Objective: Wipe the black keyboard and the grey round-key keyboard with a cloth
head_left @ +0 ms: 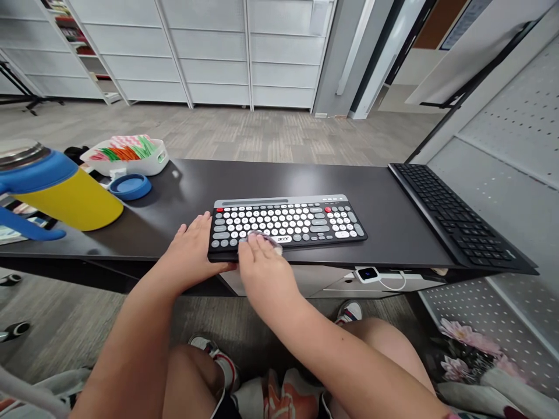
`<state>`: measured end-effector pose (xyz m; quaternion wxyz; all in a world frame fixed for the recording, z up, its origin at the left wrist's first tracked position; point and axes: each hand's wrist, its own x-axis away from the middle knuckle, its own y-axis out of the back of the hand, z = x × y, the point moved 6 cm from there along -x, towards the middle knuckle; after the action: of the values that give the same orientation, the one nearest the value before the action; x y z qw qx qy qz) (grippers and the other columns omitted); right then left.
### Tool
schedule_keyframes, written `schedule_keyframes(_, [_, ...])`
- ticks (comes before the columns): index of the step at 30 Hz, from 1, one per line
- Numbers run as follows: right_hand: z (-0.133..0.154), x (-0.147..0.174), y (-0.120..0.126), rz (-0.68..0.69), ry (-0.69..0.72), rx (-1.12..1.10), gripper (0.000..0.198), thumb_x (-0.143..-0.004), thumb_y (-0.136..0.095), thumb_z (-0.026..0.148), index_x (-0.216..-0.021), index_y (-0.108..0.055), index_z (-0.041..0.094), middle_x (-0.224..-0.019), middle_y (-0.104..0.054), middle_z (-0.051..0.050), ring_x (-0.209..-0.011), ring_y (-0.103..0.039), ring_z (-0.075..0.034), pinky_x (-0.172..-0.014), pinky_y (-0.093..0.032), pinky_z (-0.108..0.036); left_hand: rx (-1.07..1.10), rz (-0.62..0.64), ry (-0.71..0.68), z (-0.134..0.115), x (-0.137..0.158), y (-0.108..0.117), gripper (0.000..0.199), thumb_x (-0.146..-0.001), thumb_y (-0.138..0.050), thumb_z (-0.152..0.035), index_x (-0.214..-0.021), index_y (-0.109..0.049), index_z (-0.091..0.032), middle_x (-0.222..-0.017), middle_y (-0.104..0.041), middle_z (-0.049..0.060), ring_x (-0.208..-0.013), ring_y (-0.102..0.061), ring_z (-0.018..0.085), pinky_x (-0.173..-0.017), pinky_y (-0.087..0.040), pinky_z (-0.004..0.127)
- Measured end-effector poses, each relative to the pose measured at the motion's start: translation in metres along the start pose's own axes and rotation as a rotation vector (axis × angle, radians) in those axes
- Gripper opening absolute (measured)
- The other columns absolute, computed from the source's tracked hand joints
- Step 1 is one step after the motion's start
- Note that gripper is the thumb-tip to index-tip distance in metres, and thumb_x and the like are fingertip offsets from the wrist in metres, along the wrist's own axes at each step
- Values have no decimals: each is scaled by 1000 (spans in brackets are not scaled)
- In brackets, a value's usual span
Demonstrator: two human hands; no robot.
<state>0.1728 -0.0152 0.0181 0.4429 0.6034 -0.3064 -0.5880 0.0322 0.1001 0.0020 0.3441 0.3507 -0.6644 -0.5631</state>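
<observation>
A black-and-grey keyboard [301, 218] with round white keys, a few red ones and an "acer" label lies flat near the desk's front edge. My left hand [187, 250] holds its left front corner, fingers along the left side and thumb at the front edge. Over the lower keys, left of the label, my right hand [264, 267] presses a small greyish-purple cloth [271, 240] down with its fingers. Most of that cloth is hidden under the fingers.
On the dark desk [183, 180], a yellow-and-blue mug [82, 198], a blue lid [130, 186] and a white basket [144, 164] of colourful packets stand left. A black keyboard [454, 215] lies right. Below the front edge is a white smartwatch [367, 274] with a cable.
</observation>
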Motion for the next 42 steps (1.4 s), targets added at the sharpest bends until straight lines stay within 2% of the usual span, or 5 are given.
schedule_keyframes(11, [37, -17, -17, -67, 234, -186, 38, -107, -43, 12, -136, -69, 10, -152, -64, -12, -146, -55, -25, -128, -39, -39, -13, 14, -28, 9, 2, -4, 92, -95, -49, -46, -172, -15, -8, -178, -19, 21, -165, -21, 36, -131, -22, 58])
schedule_keyframes(17, [23, -11, -17, 2, 316, -274, 36, -105, -47, 9, -133, -70, 13, -154, -62, -9, -149, -52, -21, -130, -36, -37, 2, 117, -23, 0, 4, 9, 109, -86, -58, -49, -171, -9, -2, -178, -16, 24, -166, -18, 36, -132, -18, 57])
schedule_keyframes(25, [-35, 27, -2, -88, 346, -251, 42, -103, -48, 6, -136, -70, 17, -149, -66, -5, -142, -60, -20, -127, -42, -38, 107, 124, 39, 2, 3, 11, 133, -77, -62, -85, -174, -6, -13, -179, -11, 21, -167, -10, 35, -133, -12, 56])
schedule_keyframes(34, [-131, 70, 32, 17, 102, -88, 46, -98, -49, 3, -132, -73, 23, -145, -69, -3, -132, -68, -23, -113, -57, -43, 130, 141, 119, -2, -13, 15, 131, -78, -58, -87, -174, -9, -11, -179, -14, 20, -167, -9, 35, -133, -8, 56])
schedule_keyframes(42, [-226, 109, 74, 269, -388, 97, 37, -106, -46, 20, -135, -69, 26, -123, -80, -8, -99, -80, -27, -74, -57, -35, 59, 111, 219, -7, -24, 12, 135, -76, -55, -89, -173, -9, -6, -179, -13, 22, -167, -9, 37, -133, -7, 58])
